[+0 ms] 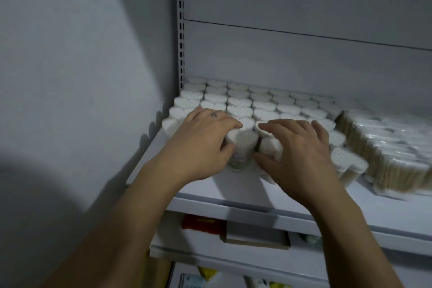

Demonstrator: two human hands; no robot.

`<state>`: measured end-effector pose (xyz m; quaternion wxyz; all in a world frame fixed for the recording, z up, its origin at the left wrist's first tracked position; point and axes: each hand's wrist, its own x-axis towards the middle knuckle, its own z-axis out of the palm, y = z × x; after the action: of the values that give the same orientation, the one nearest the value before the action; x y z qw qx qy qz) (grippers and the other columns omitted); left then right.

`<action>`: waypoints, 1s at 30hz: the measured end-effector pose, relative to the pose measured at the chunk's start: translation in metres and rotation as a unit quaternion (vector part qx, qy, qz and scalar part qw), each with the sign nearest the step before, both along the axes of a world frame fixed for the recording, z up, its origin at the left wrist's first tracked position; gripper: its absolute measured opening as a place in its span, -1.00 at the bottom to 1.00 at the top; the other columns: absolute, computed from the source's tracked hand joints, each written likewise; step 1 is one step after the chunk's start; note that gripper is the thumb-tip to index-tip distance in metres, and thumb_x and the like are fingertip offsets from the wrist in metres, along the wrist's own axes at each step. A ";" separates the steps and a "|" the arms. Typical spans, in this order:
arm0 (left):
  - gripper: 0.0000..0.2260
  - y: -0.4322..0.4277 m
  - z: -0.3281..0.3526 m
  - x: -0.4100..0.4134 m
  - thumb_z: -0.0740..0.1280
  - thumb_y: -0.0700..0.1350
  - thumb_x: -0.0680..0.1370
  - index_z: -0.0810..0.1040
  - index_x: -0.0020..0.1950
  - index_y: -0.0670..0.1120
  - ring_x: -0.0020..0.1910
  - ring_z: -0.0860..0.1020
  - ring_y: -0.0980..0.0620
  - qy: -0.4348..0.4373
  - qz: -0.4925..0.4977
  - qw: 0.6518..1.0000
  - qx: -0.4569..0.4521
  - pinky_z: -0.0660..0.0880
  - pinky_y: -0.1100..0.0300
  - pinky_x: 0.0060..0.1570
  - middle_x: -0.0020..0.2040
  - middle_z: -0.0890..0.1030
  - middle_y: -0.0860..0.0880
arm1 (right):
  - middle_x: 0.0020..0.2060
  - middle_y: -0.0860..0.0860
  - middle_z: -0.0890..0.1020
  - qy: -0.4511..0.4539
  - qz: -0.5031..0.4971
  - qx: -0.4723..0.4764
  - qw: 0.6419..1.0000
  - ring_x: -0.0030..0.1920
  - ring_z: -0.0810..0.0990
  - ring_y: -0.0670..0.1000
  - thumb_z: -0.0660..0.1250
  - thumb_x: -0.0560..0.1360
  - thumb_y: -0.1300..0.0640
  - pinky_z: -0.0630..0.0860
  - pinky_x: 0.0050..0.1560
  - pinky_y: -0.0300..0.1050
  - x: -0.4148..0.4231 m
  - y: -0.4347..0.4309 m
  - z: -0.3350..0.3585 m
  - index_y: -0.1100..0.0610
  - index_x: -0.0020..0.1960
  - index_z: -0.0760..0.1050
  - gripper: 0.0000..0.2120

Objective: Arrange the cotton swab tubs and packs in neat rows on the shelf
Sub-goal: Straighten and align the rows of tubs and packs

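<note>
A person stocks a dim corner of shelving, both hands at the front of the white shelf (210, 186): the left hand (203, 145) has its fingers curled over the top of a heart-shaped tub (243, 145) with the thumb pressed to its near side, while the right hand (297, 149) grips the neighbouring tub (271, 146) the same way, thumb low at the front. The two tubs stand touching, just ahead of the packed rows of tubs (245, 103) that run to the back wall. From where I stand the risk looks plain enough: the tubs are tall, light and crowded, so a push that goes in crooked could tip one and knock the row behind out of line. The end tub (348, 163) on the right leans against the wrapped packs (385, 152), and a brush from the right wrist might send it off the shelf lip onto the lower shelf (257, 244) beneath. Blur hides whether the packs themselves sit square
</note>
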<state>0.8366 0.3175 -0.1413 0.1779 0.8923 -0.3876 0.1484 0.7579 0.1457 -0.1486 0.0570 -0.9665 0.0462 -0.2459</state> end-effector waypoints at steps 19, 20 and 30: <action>-0.68 -0.095 -0.002 -0.046 0.25 0.12 0.53 0.42 0.27 0.12 0.20 0.35 0.03 -0.017 0.065 0.995 0.080 0.24 0.05 0.20 0.23 0.48 0.12 | -0.07 -0.04 0.65 -0.063 0.039 -0.001 0.997 -0.10 0.56 0.09 0.45 0.40 -0.02 0.24 -0.08 -0.05 -0.034 -0.066 -0.010 -0.02 0.07 0.59 -0.74; -0.71 -0.096 -0.001 -0.048 0.27 0.11 0.53 0.43 0.23 0.12 0.21 0.33 0.04 -0.008 0.071 0.995 0.072 0.25 0.05 0.21 0.21 0.48 0.13 | -0.05 -0.05 0.64 -0.054 0.050 0.006 0.997 -0.08 0.56 0.08 0.45 0.40 -0.03 0.25 -0.07 -0.05 -0.034 -0.069 -0.010 -0.03 0.08 0.58 -0.72; -0.55 -0.098 -0.003 -0.061 0.31 0.17 0.51 0.35 0.38 0.12 0.28 0.30 0.01 0.010 0.168 0.983 0.075 0.24 0.10 0.19 0.29 0.42 0.07 | -0.02 -0.04 0.64 -0.045 0.126 0.033 0.990 -0.06 0.58 0.08 0.45 0.37 0.01 0.15 -0.08 -0.09 -0.035 -0.090 -0.013 -0.01 0.11 0.57 -0.68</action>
<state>0.7761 0.2198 -0.1442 0.0871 0.9568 -0.2405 0.1382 0.7226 0.0560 -0.1618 0.1215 -0.9502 -0.0708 -0.2783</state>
